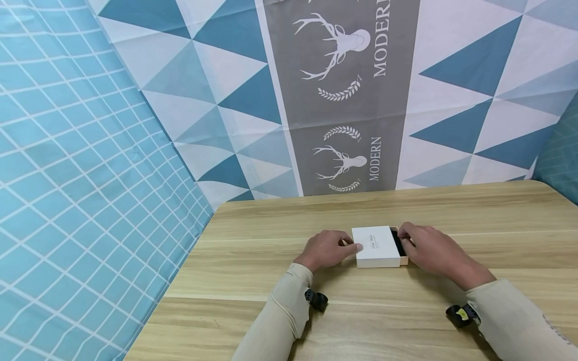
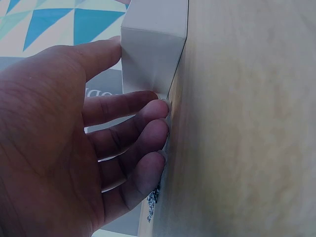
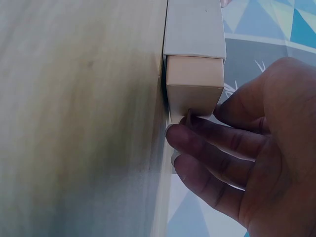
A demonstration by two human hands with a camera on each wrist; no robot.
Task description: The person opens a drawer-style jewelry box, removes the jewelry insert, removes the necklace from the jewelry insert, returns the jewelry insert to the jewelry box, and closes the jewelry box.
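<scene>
A flat white box [image 1: 374, 245] with small printed lettering lies on the table. Its peach-coloured inner tray [image 3: 195, 74] sticks out of the right end of the sleeve, showing a black interior [image 1: 398, 243]. My left hand [image 1: 327, 248] holds the sleeve's left end, the thumb on the upper edge and the index finger low against the end; the other fingers [image 2: 143, 173] curl beside it. At the opposite end, my right hand [image 1: 431, 250] pinches the tray's end, where a small pull tab [image 3: 189, 117] shows at the fingertips. The tray's contents are hidden.
The wood-grain table [image 1: 217, 321] reaches to a patterned cloth [image 1: 343, 100] behind and a blue checked cloth [image 1: 81, 180] on the left. A dark teal fabric shape [image 1: 560, 150] stands at the far right. Each sleeve carries a small black wrist camera [image 1: 317, 300].
</scene>
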